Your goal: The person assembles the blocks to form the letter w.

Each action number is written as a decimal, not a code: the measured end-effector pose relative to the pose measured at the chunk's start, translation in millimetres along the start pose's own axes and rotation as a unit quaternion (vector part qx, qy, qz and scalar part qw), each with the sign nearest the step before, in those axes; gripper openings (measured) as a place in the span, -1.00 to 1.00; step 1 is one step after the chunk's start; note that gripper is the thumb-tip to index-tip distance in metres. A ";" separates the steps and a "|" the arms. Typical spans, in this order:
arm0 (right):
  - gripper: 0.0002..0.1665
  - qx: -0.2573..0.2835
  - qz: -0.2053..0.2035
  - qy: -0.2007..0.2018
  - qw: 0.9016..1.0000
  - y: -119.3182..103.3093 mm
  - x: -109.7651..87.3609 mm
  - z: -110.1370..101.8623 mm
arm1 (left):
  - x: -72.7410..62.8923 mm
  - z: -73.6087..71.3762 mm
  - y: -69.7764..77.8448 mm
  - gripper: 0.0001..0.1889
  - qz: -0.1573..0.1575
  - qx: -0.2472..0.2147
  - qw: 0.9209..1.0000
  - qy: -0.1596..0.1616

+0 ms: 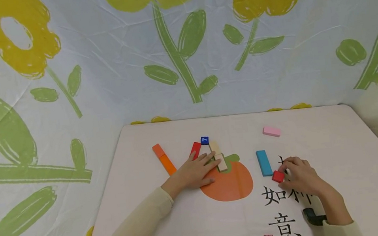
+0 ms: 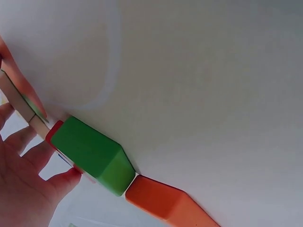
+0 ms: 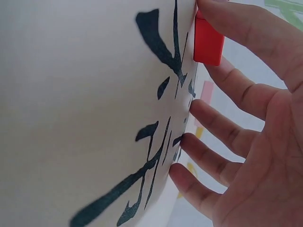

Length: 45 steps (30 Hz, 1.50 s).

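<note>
With thumb and index finger my right hand [image 1: 300,177] pinches a small red block [image 1: 278,176] close to the lower end of a blue block [image 1: 264,163]. The right wrist view shows this red block [image 3: 208,41] between the fingertips. My left hand [image 1: 194,172] lies spread over the row, fingertips at the pale wooden blocks [image 1: 221,162]. Beyond it are a red block [image 1: 196,149] and a dark blue cube [image 1: 204,140] marked 7. In the left wrist view the thumb is beside a green block [image 2: 94,146], which the hand hides from the head camera.
Orange blocks [image 1: 163,159] lie end to end on the left. A pink block [image 1: 271,131] sits toward the table's back edge. The pale tabletop [image 1: 175,231] carries a printed orange fruit and black characters; a flower-patterned cloth [image 1: 103,65] rises behind it.
</note>
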State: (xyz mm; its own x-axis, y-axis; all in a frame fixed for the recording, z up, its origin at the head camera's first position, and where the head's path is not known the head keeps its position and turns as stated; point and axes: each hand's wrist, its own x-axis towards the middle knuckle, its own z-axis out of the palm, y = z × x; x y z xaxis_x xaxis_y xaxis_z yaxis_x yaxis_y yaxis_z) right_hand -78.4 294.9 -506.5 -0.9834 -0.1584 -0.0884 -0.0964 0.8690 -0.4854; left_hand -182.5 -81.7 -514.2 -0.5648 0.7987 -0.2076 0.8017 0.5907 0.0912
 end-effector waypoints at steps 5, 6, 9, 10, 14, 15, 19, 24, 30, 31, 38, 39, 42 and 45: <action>-0.61 0.001 0.001 0.000 1.000 -0.8 -0.7 0.5 | 0.0 1.0 0.4 -0.23 0.000 0.002 1.000 -0.001; -0.61 0.001 0.001 0.000 1.000 -1.1 -0.9 0.4 | 0.1 1.2 0.5 -0.23 0.000 0.002 1.000 -0.002; -0.62 0.006 0.008 -0.004 1.000 -1.5 -0.4 -0.6 | 0.6 1.7 0.1 -0.23 -0.001 0.002 1.000 -0.002; -0.62 0.011 0.011 -0.007 1.000 -1.7 -0.2 -1.5 | 0.7 2.0 0.0 -0.23 -0.001 0.002 1.000 -0.003; -0.61 0.044 0.009 -0.009 0.999 -1.4 -0.5 -6.8 | 1.1 3.1 -0.8 -0.23 -0.001 0.000 1.000 0.000; -0.61 0.056 0.002 -0.008 0.998 -1.9 -0.5 -8.6 | 0.8 3.4 -1.3 -0.23 -0.001 0.000 1.000 0.001; -0.64 0.089 -0.040 0.005 0.995 -3.6 0.2 -15.9 | 0.9 3.8 -1.3 -0.23 0.000 -0.005 1.000 0.003; -0.62 0.103 -0.079 0.022 0.991 -13.3 7.7 -18.4 | 0.3 1.9 -0.2 -0.23 -0.002 -0.007 1.000 0.003; -0.61 0.126 -0.124 0.018 0.984 -26.8 21.9 -7.0 | 1.0 2.6 -0.8 -0.24 -0.002 -0.007 1.000 0.002; -0.61 0.128 -0.125 0.012 0.984 -29.5 24.7 -4.5 | 1.0 2.9 -1.0 -0.24 -0.002 -0.006 1.000 0.001; -0.64 0.148 -0.163 -0.007 0.976 -50.4 46.5 13.2 | 0.8 5.2 -1.6 -0.23 -0.005 -0.005 1.000 -0.003; -0.64 0.152 -0.173 -0.007 0.973 -53.3 49.0 15.3 | 0.8 5.3 -1.8 -0.24 -0.005 -0.007 1.000 -0.002; -0.63 0.163 -0.191 -0.011 0.968 -61.1 56.0 21.6 | 0.7 4.8 -1.9 -0.24 -0.006 -0.013 1.000 -0.002; -0.62 0.174 -0.184 -0.025 0.967 -67.3 61.3 27.1 | 0.8 4.4 -1.8 -0.24 -0.006 -0.015 1.000 -0.001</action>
State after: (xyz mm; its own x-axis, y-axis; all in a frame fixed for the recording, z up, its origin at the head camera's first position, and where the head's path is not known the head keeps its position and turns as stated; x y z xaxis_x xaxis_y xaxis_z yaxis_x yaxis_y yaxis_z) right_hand -128.0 214.0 -502.8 -0.8828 -0.4571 0.1087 -0.3728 0.5407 -0.7541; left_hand -183.6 -82.7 -518.9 -0.5744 0.7907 -0.2118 0.7880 0.6042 0.1185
